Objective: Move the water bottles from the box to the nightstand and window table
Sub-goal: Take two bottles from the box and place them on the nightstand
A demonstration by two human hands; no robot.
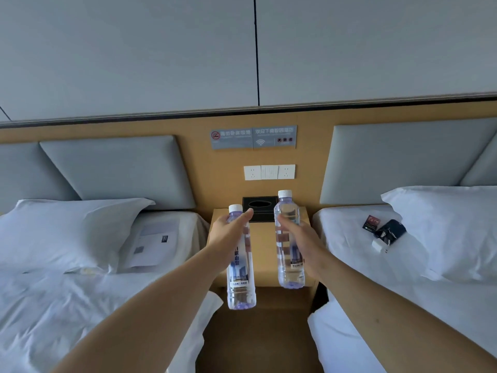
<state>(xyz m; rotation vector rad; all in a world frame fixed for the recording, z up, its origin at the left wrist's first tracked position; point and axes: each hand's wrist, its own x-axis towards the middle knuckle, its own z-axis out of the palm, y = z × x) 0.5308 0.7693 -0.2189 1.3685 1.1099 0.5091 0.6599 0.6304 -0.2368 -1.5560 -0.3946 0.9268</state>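
Observation:
I hold two clear water bottles with white caps and blue labels over the wooden nightstand (265,246) between two beds. My left hand (228,230) grips the left bottle (240,275) near its neck; its base hangs in front of the nightstand's front edge. My right hand (298,238) is wrapped around the middle of the right bottle (289,262), which is upright above the nightstand's right side. Whether either bottle touches the top I cannot tell. The box is not in view.
A black tissue box (261,210) stands at the back of the nightstand, below wall sockets (269,172). The left bed holds a pillow (67,232) and papers (153,243). On the right bed lie a charger, a dark pouch (390,232) and a small card.

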